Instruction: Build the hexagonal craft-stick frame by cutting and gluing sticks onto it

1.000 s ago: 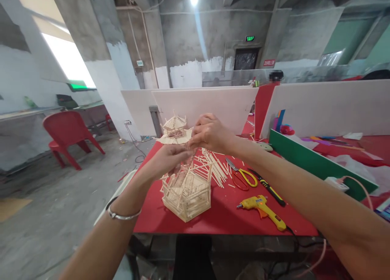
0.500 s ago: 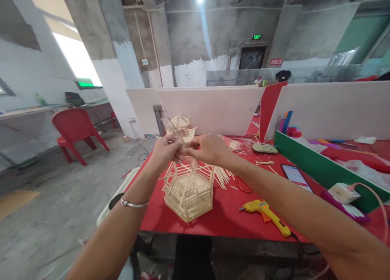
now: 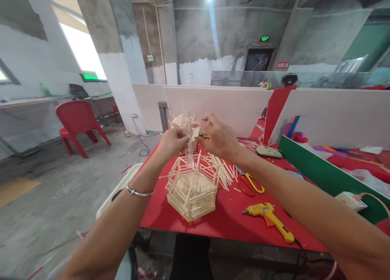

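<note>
My left hand [image 3: 172, 143] pinches a clear plastic ruler [image 3: 189, 146] near its middle and holds it upright over a hexagonal stick model [image 3: 191, 187] on the red table [image 3: 225, 219]. The ruler's lower end dips into the model's open top. My right hand [image 3: 217, 137] hovers just right of the ruler with its fingers curled, close to the top end; whether it touches the ruler is unclear. A silver bracelet [image 3: 138, 192] is on my left wrist. Behind the hands stands a small stick pavilion roof [image 3: 182, 120].
Loose sticks [image 3: 224, 172] lie right of the model, with yellow-handled scissors [image 3: 251, 182] and a yellow glue gun [image 3: 269, 215] nearer the front edge. A green board [image 3: 317, 174] and white dividers [image 3: 231, 105] bound the desk. A red chair [image 3: 78, 121] stands on the floor at left.
The ruler has swung from a slant to upright, its lower end now inside the model. My right hand has lifted off to the right. The camera shifted slightly left.
</note>
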Demonstrator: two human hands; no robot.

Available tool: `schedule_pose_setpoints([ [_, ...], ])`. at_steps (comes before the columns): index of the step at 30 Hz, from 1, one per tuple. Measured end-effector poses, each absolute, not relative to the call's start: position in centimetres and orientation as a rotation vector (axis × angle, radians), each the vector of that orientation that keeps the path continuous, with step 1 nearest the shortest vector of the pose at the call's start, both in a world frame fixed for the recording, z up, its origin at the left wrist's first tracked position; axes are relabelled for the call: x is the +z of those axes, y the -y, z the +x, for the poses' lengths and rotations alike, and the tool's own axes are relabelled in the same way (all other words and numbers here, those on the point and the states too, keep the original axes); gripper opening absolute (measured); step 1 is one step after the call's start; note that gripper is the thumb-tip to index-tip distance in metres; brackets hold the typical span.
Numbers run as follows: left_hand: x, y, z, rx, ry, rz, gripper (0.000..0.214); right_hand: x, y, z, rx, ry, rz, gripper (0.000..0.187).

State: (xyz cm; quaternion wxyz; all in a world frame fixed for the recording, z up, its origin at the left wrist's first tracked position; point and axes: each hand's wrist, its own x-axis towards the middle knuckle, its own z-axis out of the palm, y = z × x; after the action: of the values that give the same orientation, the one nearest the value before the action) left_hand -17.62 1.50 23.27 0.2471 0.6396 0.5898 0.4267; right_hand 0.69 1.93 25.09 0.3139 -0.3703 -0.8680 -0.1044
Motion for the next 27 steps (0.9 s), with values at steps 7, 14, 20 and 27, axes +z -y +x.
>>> schedule_pose_setpoints([
  [7, 21.9, -3.0, -17.7, 1.34, -1.679, 1.61, 0.009, 24.7, -0.9, -2.2, -0.043, 2.419, -1.253, 0.035],
  [14, 21.7, -1.6, -17.4, 1.398, -1.602, 1.541, 0.027, 24.4, -1.9, -1.8, -0.041, 2.477, -1.212, 0.02],
  [20, 20.9, 4.0, -18.2, 1.672, -1.497, 1.506, 0.034, 22.2, -4.8, -0.2, 0.807, 2.353, -1.271, 0.021],
  [27, 18.4, 6.0, -19.0, 1.843, -1.477, 1.294, 0.022, 21.0, -5.9, -1.5, 0.888, 2.379, -1.274, 0.025],
])
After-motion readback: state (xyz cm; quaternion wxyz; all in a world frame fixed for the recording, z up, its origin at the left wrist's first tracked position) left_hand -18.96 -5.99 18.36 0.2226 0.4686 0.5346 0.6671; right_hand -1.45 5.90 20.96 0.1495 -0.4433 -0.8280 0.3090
